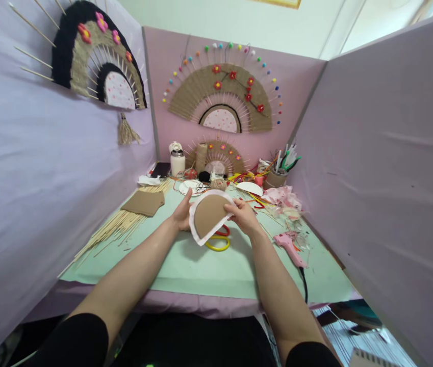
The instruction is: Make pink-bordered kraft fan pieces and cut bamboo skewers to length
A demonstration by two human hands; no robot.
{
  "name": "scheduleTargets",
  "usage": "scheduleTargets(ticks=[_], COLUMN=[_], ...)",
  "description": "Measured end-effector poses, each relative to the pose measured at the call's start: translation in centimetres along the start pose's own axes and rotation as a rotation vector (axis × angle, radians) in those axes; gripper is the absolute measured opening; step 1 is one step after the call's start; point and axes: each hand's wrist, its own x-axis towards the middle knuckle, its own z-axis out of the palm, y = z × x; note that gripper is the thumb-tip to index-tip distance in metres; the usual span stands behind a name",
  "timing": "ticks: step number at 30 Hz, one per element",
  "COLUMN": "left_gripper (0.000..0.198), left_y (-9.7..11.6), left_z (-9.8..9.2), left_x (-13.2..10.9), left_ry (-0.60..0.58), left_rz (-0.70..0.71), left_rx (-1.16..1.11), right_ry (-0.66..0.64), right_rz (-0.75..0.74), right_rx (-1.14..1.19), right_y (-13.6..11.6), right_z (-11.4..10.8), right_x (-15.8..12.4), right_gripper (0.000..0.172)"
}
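A half-round cardboard piece [211, 215] with a white border of fabric or paper around it is held up above the table, tilted. My right hand [244, 215] pinches its right edge, thumb on the brown face. My left hand [183, 211] is at its left edge with the thumb pointing up; the fingers are partly hidden behind the piece. Below it on the table lie a yellow looped handle [218, 244] and a red one [224, 231], which look like scissors handles. Their blades are hidden.
A pink glue gun [290, 248] with a black cord lies at right. Thin wooden sticks [115, 229] and a cardboard sheet [143, 203] lie at left. A white bottle [178, 163], twine and a tool pot [276, 178] stand behind. Decorated fans [189, 94] hang on the partitions.
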Motion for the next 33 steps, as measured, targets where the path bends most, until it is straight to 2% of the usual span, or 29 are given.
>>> scheduleTargets(ticks=[3, 5, 8, 12, 16, 20, 26, 30, 33], left_gripper=[0.057, 0.048, 0.050, 0.050, 0.041, 0.036, 0.040, 0.038, 0.037], left_y=[-0.6, -0.8, -0.6, -0.1, -0.2, -0.7, -1.1, -1.3, -1.4], left_z=[-0.6, -0.8, -0.9, -0.7, -0.4, -0.2, -0.1, 0.1, 0.3], left_x=[0.2, 0.3, 0.1, -0.4, -0.5, -0.3, 0.1, 0.1, 0.1], left_ry=[0.091, 0.138, 0.116, 0.054, 0.089, 0.110, 0.083, 0.078, 0.052], left_rz=[-0.100, -0.100, -0.066, -0.018, 0.016, 0.028, 0.042, -0.003, 0.047], left_rx=[0.121, 0.197, 0.184, 0.102, 0.100, 0.125, 0.138, 0.147, 0.067], right_ry=[0.046, 0.062, 0.091, 0.162, 0.146, 0.143, 0.257, 0.292, 0.242], right_rz=[-0.069, -0.113, -0.129, -0.076, -0.039, -0.065, -0.144, -0.124, -0.061], right_rx=[-0.240, -0.266, -0.060, 0.212, 0.185, 0.151, 0.028, 0.131, 0.264], right_y=[0.4, 0.5, 0.2, -0.2, 0.1, 0.4, 0.8, 0.5, 0.3], right_z=[0.5, 0.7, 0.5, -0.1, -0.2, 0.2, 0.0, -0.4, -0.4], right_x=[0.0, 0.0, 0.2, 0.5, 0.6, 0.6, 0.8, 0.9, 1.0], right_gripper=[0.029, 0.030, 0.037, 0.046, 0.044, 0.048, 0.032, 0.033, 0.040])
